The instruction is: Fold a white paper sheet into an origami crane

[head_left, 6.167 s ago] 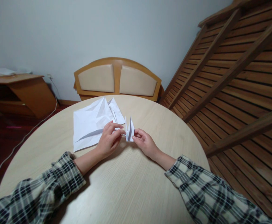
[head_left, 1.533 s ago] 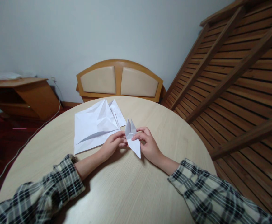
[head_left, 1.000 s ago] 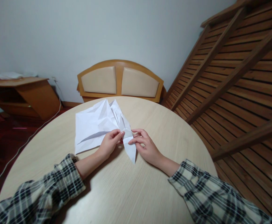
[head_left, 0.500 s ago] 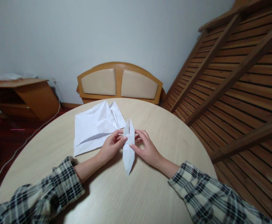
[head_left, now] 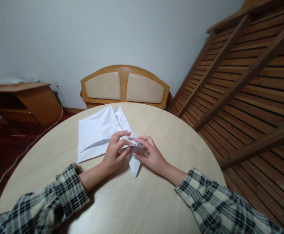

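Observation:
A small folded white paper piece [head_left: 134, 164] lies between my two hands on the round pale wooden table [head_left: 137, 201], its lower tip pointing toward me. My left hand [head_left: 114, 152] pinches the piece's upper part from the left with curled fingers. My right hand [head_left: 149, 154] grips it from the right, thumb and fingers pressed on the fold. Both sleeves are plaid. The piece's upper end is folded down and mostly hidden under my fingers.
Creased white paper sheets [head_left: 95, 133] lie on the table behind my left hand. A wooden chair back with beige pads [head_left: 123, 86] stands at the far edge. A slatted wooden frame [head_left: 241, 81] leans at right. A low wooden cabinet [head_left: 25, 100] and a white cable [head_left: 22, 149] are at left.
The paper piece's upright top points have been folded down under my fingers. My left hand moved up over the fold, and my right hand closed onto it.

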Demonstrator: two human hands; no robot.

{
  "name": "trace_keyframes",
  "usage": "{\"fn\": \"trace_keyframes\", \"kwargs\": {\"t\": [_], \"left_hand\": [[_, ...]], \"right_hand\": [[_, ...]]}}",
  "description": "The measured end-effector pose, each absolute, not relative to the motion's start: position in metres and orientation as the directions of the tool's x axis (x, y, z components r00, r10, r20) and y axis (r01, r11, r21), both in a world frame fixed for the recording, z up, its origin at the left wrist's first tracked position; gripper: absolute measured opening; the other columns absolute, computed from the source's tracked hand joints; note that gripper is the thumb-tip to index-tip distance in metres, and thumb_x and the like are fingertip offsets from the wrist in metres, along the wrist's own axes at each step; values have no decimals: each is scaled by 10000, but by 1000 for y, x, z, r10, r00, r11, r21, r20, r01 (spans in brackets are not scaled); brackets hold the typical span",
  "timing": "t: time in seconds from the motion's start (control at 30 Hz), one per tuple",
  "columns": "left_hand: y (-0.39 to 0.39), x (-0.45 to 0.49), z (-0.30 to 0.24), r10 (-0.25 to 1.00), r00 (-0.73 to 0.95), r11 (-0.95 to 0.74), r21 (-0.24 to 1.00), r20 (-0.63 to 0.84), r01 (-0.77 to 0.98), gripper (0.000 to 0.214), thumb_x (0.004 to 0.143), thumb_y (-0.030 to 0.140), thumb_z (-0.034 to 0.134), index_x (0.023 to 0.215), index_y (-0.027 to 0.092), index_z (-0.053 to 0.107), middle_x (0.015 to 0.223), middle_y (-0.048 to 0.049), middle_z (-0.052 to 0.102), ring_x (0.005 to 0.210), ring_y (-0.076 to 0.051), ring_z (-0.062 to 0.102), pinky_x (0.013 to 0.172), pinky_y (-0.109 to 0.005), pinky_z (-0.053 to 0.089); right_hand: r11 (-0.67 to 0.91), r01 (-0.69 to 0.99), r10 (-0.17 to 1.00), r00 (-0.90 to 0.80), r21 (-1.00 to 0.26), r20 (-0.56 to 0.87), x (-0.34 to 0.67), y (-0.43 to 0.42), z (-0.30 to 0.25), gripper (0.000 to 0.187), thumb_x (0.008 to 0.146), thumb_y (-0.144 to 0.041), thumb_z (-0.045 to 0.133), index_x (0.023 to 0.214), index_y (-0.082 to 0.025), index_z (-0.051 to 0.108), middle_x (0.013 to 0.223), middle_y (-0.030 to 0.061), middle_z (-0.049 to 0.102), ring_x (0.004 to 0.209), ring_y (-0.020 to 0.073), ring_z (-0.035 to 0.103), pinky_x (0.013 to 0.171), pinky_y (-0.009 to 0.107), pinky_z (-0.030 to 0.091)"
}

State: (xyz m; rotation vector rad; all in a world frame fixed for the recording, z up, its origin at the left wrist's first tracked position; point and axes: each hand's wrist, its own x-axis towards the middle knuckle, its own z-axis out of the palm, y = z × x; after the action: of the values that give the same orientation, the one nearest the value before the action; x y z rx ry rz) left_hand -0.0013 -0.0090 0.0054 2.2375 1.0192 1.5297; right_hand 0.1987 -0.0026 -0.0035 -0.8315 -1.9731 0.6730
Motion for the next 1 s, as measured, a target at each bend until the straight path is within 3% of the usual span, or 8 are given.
{"fn": "trace_keyframes", "kwargs": {"t": [0.13,0.23,0.4,0.63,0.8,1.0], "left_hand": [[-10,2,2,762,186,-645,700,620,307,75,910,194,535,902,204,609,828,-39,669,776,-181,620,748,-327,486],[-10,4,0,813,120,-579,768,570,275,62,910,232,533,888,195,577,749,-14,623,652,-144,565,606,-266,438],[-9,10,1,879,75,-476,864,470,164,132,919,321,546,939,198,504,683,42,529,591,-112,497,556,-236,396],[-8,15,3,934,186,-282,950,304,-137,455,843,401,670,1157,219,395,683,74,554,629,-111,537,631,-238,441],[-7,14,0,938,197,-240,946,284,-218,439,835,413,695,1097,234,393,669,81,557,588,-101,513,600,-225,416],[-6,13,-3,921,222,-287,943,320,-169,307,870,405,658,963,231,423,709,63,521,624,-105,482,600,-217,390]], "right_hand": [[594,321,793,-390,-737,469,199,-2,-2,222,847,-338,706,1032,-224,664,1251,105,497,1216,242,508,1039,465,450],[622,318,772,-399,-715,494,197,-3,2,123,869,-320,677,899,-203,656,1091,82,584,1079,218,572,962,423,474],[637,369,766,-405,-677,499,193,-7,3,169,905,-282,618,759,-202,589,768,11,630,781,173,601,779,337,467],[571,295,817,-287,-766,499,194,-7,5,205,920,-346,566,768,-210,592,754,14,643,727,165,592,700,296,467],[514,150,830,-337,-845,445,194,-7,5,325,990,-436,412,790,-218,548,747,10,586,733,159,569,693,284,477],[514,162,831,-339,-843,441,194,-5,3,228,962,-374,462,852,-218,586,811,14,613,785,163,579,730,294,482]]}}
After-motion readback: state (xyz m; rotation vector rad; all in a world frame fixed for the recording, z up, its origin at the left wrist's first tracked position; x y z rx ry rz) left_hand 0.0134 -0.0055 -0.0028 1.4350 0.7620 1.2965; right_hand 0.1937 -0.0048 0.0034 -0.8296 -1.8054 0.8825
